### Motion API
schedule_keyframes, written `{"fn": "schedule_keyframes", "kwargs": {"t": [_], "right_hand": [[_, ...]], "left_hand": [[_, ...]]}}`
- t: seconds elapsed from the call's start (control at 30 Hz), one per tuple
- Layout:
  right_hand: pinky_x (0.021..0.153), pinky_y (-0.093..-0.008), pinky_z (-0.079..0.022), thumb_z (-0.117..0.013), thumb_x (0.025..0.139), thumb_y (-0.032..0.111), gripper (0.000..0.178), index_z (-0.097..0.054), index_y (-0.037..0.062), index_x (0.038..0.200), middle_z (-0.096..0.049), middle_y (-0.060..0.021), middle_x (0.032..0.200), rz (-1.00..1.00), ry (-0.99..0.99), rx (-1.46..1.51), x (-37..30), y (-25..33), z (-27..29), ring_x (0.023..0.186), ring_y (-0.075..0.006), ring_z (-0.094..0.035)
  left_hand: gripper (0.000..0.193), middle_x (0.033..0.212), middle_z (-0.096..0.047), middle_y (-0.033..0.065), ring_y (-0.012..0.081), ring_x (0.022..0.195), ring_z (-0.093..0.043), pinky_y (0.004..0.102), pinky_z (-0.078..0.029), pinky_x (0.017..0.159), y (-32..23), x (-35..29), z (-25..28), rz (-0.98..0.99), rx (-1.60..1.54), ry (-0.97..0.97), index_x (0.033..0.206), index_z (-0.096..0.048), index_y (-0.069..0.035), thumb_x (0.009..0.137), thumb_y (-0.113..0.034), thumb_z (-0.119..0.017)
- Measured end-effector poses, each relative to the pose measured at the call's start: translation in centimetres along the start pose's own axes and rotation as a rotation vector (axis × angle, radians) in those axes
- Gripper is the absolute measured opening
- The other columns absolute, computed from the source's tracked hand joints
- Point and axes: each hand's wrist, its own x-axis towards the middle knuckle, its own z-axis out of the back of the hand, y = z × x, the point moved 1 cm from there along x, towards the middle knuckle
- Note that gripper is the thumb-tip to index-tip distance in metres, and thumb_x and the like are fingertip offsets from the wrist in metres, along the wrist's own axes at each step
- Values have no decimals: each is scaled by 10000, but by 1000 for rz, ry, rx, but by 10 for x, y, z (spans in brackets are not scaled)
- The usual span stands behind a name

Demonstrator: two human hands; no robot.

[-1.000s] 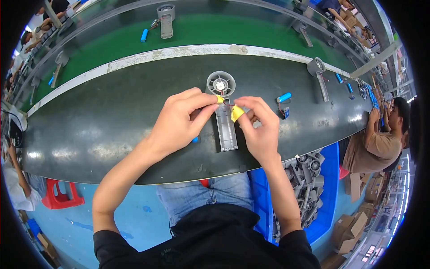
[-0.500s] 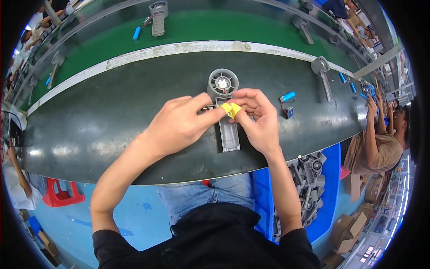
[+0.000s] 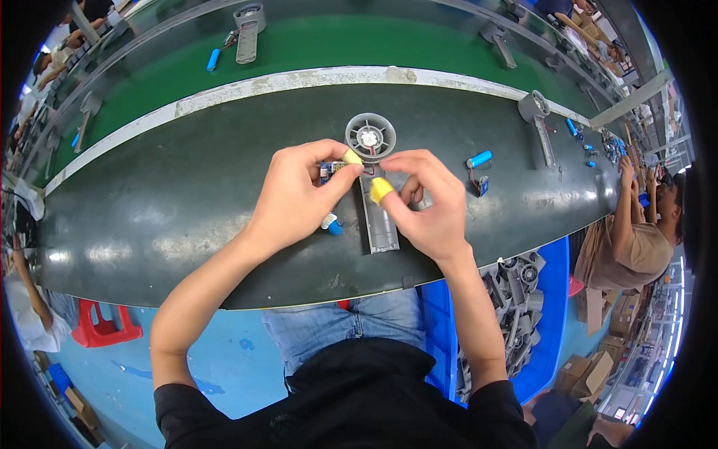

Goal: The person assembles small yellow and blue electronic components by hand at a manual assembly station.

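A grey fan housing (image 3: 370, 137) with a round spoked head lies on the dark bench in front of me, its open, hollow handle (image 3: 381, 224) pointing toward me. My left hand (image 3: 295, 191), left of the handle, pinches a small circuit board (image 3: 327, 172) between thumb and forefinger. Below that palm a blue cylindrical battery (image 3: 331, 224) shows in part. My right hand (image 3: 430, 202) hovers over the handle's right side, thumb and forefinger apart, with nothing visible between them. Thin red wire shows at the handle's top, between the hands. Yellow covers wrap my right thumb and a left fingertip.
Right of my hands lie another blue battery (image 3: 479, 159) and a wired board (image 3: 483, 185). A second fan housing (image 3: 535, 108) stands farther right. Beyond the white ledge (image 3: 299, 78) runs a green belt (image 3: 321, 45) with more parts. A blue bin (image 3: 550, 322) of grey housings sits below right.
My fingertips, close together before, have drawn apart. The board and the battery by my left hand now show. Parts on the green belt have shifted left. Someone has come into view at lower right.
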Motion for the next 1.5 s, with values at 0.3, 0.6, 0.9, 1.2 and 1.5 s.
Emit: {"fn": "schedule_keyframes", "kwargs": {"t": [0.3,0.6,0.9,1.2,1.5], "right_hand": [[480,-238,-471,-727,744,-34,242,-699,49,969,-683,-41,952,326,-65,-336,2,-13,-21,561,-91,-593],[475,-201,-368,-692,734,-83,227,-667,-17,950,-645,-54,936,111,-93,-59,-1,-20,-24,533,-35,-471],[481,-207,-361,-678,706,-90,238,-642,-17,930,-637,-56,900,148,-95,-70,-2,-17,-28,543,-54,-466],[516,-224,-397,-670,709,-91,237,-651,-17,934,-637,-66,890,161,-106,-119,-2,-16,-30,569,-79,-487],[575,-254,-458,-711,696,-61,220,-668,-9,905,-653,-82,889,346,37,-226,9,-23,-17,704,-144,-580]], "left_hand": [[166,757,-644,-2,29,586,-536,199,-413,514,-1,1,7,183,-321,120,1055,-659,30,928,-77,-650],[321,1025,-729,182,232,885,-739,297,-585,791,19,-18,0,-309,34,-119,1182,-625,66,860,63,-633],[188,882,-730,203,248,771,-746,289,-593,647,22,-21,-15,-336,88,-281,997,-707,67,813,29,-700],[158,862,-726,183,267,722,-731,291,-585,624,17,-28,-17,-409,266,-324,953,-710,39,798,10,-719],[255,931,-717,171,279,750,-718,340,-597,649,26,-29,-12,-669,614,-267,1014,-681,25,765,9,-738]]}}
